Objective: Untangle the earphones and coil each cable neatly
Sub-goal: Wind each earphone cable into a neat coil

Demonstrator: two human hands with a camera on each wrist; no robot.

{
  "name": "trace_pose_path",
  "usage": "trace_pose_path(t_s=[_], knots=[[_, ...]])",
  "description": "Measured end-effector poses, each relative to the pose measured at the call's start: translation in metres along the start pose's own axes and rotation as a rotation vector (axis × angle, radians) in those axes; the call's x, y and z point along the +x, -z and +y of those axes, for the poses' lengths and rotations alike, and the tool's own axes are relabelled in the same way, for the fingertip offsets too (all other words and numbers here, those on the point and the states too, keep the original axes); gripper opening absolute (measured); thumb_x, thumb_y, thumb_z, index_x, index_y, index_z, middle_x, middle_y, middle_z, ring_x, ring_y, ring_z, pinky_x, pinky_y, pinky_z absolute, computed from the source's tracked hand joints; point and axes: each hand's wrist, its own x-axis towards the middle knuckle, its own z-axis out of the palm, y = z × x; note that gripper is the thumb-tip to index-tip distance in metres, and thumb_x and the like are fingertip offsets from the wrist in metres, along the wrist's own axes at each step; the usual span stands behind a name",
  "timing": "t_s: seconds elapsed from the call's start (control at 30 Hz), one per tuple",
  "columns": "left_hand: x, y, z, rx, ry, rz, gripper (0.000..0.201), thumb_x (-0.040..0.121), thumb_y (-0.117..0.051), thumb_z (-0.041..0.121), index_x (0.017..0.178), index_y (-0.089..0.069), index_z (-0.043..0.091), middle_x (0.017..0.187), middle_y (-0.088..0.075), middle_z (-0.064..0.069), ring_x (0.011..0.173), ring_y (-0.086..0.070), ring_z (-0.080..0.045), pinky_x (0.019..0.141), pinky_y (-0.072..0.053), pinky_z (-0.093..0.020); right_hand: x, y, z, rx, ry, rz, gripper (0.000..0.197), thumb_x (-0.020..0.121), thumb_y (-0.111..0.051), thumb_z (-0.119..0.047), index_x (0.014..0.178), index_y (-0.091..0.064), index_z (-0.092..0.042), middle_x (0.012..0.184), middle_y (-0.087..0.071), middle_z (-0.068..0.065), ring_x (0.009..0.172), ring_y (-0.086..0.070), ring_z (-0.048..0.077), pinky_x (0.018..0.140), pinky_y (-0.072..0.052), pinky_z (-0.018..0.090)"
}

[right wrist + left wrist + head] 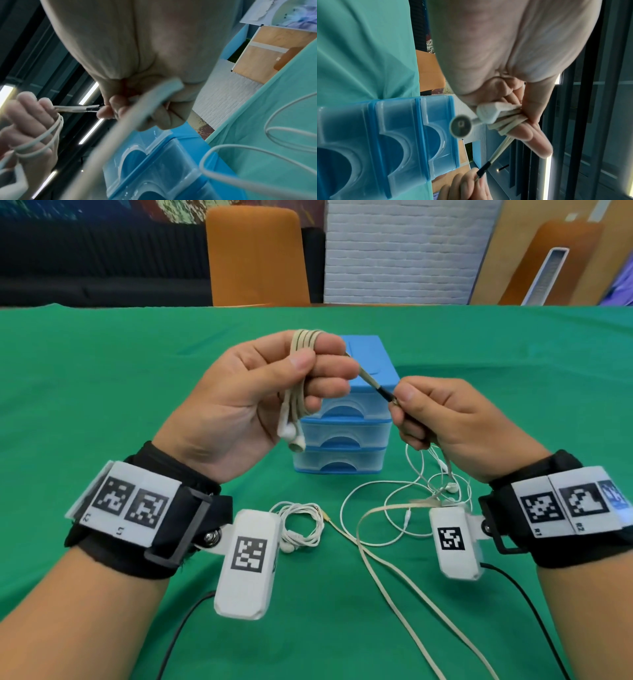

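Observation:
My left hand (315, 354) is raised in front of the drawer unit and grips a beige flat earphone cable (305, 337) coiled round its fingers, the thumb pressing the loops. Its white earbuds (291, 436) dangle below the palm; one earbud (461, 127) faces the left wrist camera. The cable's black plug (385, 395) sticks out to the right, pinched by my right hand (399, 402). Another beige flat cable (154, 100) runs through the right hand's curled fingers and trails down to the table. A loose white earphone (411, 491) lies tangled under the right hand. A coiled white earphone (301, 529) rests by the left wrist.
A small blue three-drawer unit (346, 419) stands mid-table on the green cloth (137, 371), right behind both hands. The long beige cable (394, 594) trails to the near edge. An orange chair (257, 254) stands beyond the far edge.

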Motion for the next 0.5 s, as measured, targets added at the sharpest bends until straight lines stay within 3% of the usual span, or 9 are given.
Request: trace_pose_path(t_s=[0.07,0.17,0.23,0.3,0.33,0.4,0.5], knots=[[0.000,-0.002,0.000,-0.016,0.015,-0.002,0.027,0.091,-0.050,0.006,0.101,-0.075,0.009,0.097,-0.077,-0.007,0.078,-0.074,-0.007,0.067,-0.056,-0.014,0.000,0.002,0.000,-0.106,0.013,-0.016,0.032,0.106,-0.042,-0.024,0.084,-0.060,-0.008,0.063,-0.046,0.012,0.061,-0.044,0.021,0.057,-0.036,0.027],[-0.001,-0.005,0.001,-0.020,0.039,-0.012,0.030,0.090,-0.051,0.001,0.114,-0.068,0.005,0.109,-0.076,-0.011,0.078,-0.073,-0.007,0.068,-0.055,-0.013,0.000,0.003,-0.002,-0.159,0.042,0.006,0.021,0.100,-0.049,-0.017,0.113,-0.064,-0.010,0.090,-0.066,0.014,0.087,-0.060,0.014,0.076,-0.047,0.021],[-0.001,-0.007,0.002,-0.003,0.042,-0.017,0.033,0.090,-0.050,0.001,0.120,-0.063,0.003,0.111,-0.075,-0.011,0.077,-0.072,-0.006,0.069,-0.055,-0.013,0.000,0.003,-0.008,-0.146,0.110,0.099,0.033,0.092,-0.055,-0.013,0.125,-0.061,-0.013,0.108,-0.068,0.010,0.101,-0.063,0.019,0.091,-0.052,0.033],[0.000,-0.009,0.002,0.004,0.040,-0.016,0.033,0.090,-0.050,0.001,0.121,-0.062,0.002,0.109,-0.075,-0.011,0.077,-0.071,-0.006,0.068,-0.054,-0.013,-0.001,0.003,-0.018,-0.189,0.184,0.201,0.039,0.087,-0.062,-0.014,0.126,-0.061,-0.018,0.113,-0.068,0.007,0.101,-0.061,0.025,0.087,-0.049,0.051],[0.000,-0.010,0.001,0.009,0.037,-0.016,0.033,0.090,-0.049,0.001,0.121,-0.062,0.002,0.108,-0.075,-0.011,0.077,-0.071,-0.007,0.068,-0.054,-0.014,-0.001,0.004,-0.025,-0.223,0.210,0.231,0.040,0.086,-0.064,-0.016,0.125,-0.062,-0.020,0.113,-0.068,0.004,0.097,-0.059,0.023,0.081,-0.048,0.052],[0.000,-0.011,-0.001,0.016,0.034,-0.028,0.032,0.091,-0.049,0.001,0.120,-0.062,0.002,0.105,-0.076,-0.009,0.078,-0.072,-0.007,0.069,-0.055,-0.014,-0.003,0.003,-0.033,-0.305,0.255,0.248,0.042,0.086,-0.068,-0.019,0.127,-0.062,-0.022,0.113,-0.067,-0.002,0.092,-0.056,0.011,0.073,-0.045,0.045],[-0.001,-0.015,-0.002,0.014,0.042,-0.060,0.032,0.091,-0.048,0.001,0.120,-0.062,0.002,0.102,-0.077,-0.008,0.079,-0.073,-0.008,0.071,-0.056,-0.015,0.000,-0.009,-0.036,-0.469,0.326,0.196,0.034,0.091,-0.066,-0.022,0.125,-0.063,-0.018,0.113,-0.064,-0.003,0.096,-0.054,0.000,0.077,-0.039,0.017]])
